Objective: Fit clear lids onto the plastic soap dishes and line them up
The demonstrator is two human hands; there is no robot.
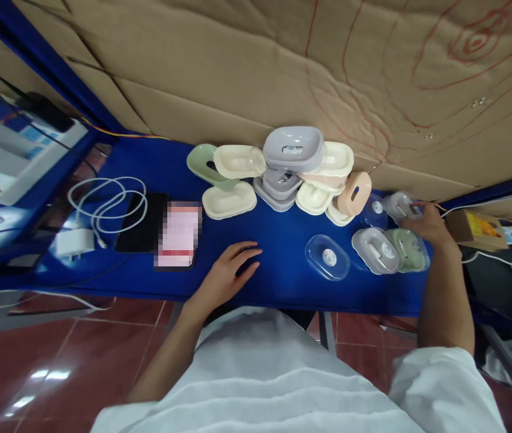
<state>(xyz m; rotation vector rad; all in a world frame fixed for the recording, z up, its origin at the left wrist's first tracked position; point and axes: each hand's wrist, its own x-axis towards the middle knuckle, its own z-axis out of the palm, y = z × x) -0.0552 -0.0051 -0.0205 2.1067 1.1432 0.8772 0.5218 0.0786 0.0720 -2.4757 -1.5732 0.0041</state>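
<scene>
My left hand [233,270] rests at the blue table's front part, fingers apart, with nothing in it. At the far right my right hand [429,224] has its fingers on the end of a grey soap dish with a clear lid [400,205]; this spot is slightly blurred. Just below it lie a grey lidded soap dish [375,249] and a green lidded one [407,249]. A clear oval lid [314,255] with a round sticker lies flat between my hands. Another clear lid [368,211] is beside the held dish.
Cream, green, grey and peach soap dish parts, including a large grey one [292,147], are piled along the cardboard wall [219,72]. To the left are a phone [178,234], a white charger [75,242] and its cable. A cardboard box [476,231] stands at right.
</scene>
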